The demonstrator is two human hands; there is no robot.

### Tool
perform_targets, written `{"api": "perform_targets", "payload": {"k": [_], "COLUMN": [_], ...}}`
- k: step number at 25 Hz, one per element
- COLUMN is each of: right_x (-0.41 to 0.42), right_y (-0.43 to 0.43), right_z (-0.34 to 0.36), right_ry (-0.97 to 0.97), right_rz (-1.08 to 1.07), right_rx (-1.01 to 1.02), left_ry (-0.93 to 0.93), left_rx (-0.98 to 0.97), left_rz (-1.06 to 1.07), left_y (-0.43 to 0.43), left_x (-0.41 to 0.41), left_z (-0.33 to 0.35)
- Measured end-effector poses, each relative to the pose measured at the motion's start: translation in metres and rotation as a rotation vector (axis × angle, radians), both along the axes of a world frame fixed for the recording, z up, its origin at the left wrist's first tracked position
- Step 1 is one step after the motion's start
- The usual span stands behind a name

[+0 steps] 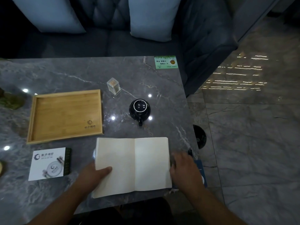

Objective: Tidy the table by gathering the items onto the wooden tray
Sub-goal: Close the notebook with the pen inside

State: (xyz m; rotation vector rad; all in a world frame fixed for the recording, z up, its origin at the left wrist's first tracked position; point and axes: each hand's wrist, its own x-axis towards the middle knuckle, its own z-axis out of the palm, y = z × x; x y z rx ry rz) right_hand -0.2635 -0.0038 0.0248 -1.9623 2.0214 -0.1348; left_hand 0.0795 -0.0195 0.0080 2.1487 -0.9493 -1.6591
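Observation:
An open book (134, 164) with blank cream pages lies near the front edge of the grey marble table (65, 75). My left hand (95, 174) grips its left side, thumb on the page. My right hand (185, 168) holds the book's right edge, over its blue cover. The wooden tray (34, 117) lies at the left with nothing in it. A dark upside-down cup (140, 110) stands right of the tray. A small clear toothpick holder (114, 86) stands behind it. A white printed box (48, 163) lies in front of the tray.
A green card (165, 62) is stuck at the table's far right corner. A dark sofa with pale cushions (151, 17) runs behind the table. A greenish object (9, 99) sits at the left edge. Tiled floor (251, 127) lies to the right.

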Motion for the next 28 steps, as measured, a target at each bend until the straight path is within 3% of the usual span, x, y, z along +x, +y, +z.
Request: {"api": "perform_targets", "payload": {"k": [5, 11, 20, 28], "right_x": [-0.037, -0.046, 0.021, 0.108], "right_y": [-0.002, -0.001, -0.039, -0.070], "right_z": [-0.004, -0.010, 0.010, -0.010], "right_ry": [-0.089, -0.205, -0.381, -0.386], "right_rz": [-0.393, -0.575, -0.435, -0.237], "right_rx": [0.179, 0.310, 0.342, 0.409], "left_ry": [-0.003, -0.001, -0.004, -0.031], "left_rx": [-0.009, 0.018, 0.013, -0.023], "left_rz": [0.027, 0.030, 0.024, -0.033], "left_y": [0.000, 0.000, 0.002, 0.002], "left_x": [0.002, 0.004, 0.003, 0.013], "left_z": [-0.002, -0.005, -0.007, -0.004]}}
